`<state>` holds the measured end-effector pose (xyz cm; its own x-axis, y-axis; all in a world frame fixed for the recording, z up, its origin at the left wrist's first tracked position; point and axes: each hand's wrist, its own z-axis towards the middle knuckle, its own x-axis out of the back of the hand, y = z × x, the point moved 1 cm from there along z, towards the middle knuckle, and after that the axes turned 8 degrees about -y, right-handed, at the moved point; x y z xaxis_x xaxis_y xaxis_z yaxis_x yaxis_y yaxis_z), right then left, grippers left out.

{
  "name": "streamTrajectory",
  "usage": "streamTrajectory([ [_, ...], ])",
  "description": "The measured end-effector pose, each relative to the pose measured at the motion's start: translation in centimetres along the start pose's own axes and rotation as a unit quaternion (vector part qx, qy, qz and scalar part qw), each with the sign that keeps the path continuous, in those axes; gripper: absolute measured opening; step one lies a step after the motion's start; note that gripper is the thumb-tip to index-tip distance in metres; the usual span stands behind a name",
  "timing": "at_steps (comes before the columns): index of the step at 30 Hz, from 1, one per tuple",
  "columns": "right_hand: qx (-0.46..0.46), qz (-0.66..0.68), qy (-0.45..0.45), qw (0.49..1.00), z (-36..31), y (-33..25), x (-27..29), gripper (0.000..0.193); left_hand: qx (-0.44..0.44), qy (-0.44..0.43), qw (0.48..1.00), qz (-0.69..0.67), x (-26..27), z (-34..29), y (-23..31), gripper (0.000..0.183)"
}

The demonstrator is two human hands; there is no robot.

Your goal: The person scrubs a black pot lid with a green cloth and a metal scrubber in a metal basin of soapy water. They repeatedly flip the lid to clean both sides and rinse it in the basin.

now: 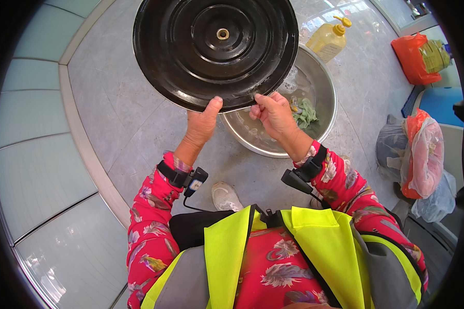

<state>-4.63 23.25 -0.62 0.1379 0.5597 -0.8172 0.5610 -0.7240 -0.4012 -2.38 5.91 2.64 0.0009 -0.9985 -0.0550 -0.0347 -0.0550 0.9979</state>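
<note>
A large round black disc (191, 56) with concentric ridges and a small brass-coloured fitting at its centre is held up ahead of me, its far edge cut off by the picture. My left hand (203, 121) grips its near rim, thumb on top and fingers hidden underneath. Just to the right, my right hand (276, 116) pinches the same rim with its fingers curled in. Below the disc, partly covered by it, a wide metal basin (331, 103) on the floor holds some water with suds. A crumpled green cloth (306, 113) lies in it.
A yellow pump bottle (327, 42) stands beyond the basin. To the right are a red bag (415, 59), a filled plastic bag (428, 154) and a blue-topped object (443, 105). Pale panels (33, 113) line the left side. My shoe (225, 196) is near the basin.
</note>
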Motion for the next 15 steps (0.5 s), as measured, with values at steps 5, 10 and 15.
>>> streamTrajectory([
  [5,-0.004,-0.010,0.007,1.000,0.13,-0.46,-0.15,0.010,-0.006,-0.038,0.998,0.046,-0.07,-0.08,0.14,0.045],
  [10,0.000,-0.028,0.060,0.998,0.36,-0.66,-0.57,0.012,-0.020,-0.003,1.000,0.006,-0.57,0.03,0.11,0.042],
  [15,0.039,-0.039,-0.020,0.998,-0.09,-0.70,-0.58,0.011,-0.004,0.020,0.997,-0.078,-0.26,0.50,0.27,0.041],
])
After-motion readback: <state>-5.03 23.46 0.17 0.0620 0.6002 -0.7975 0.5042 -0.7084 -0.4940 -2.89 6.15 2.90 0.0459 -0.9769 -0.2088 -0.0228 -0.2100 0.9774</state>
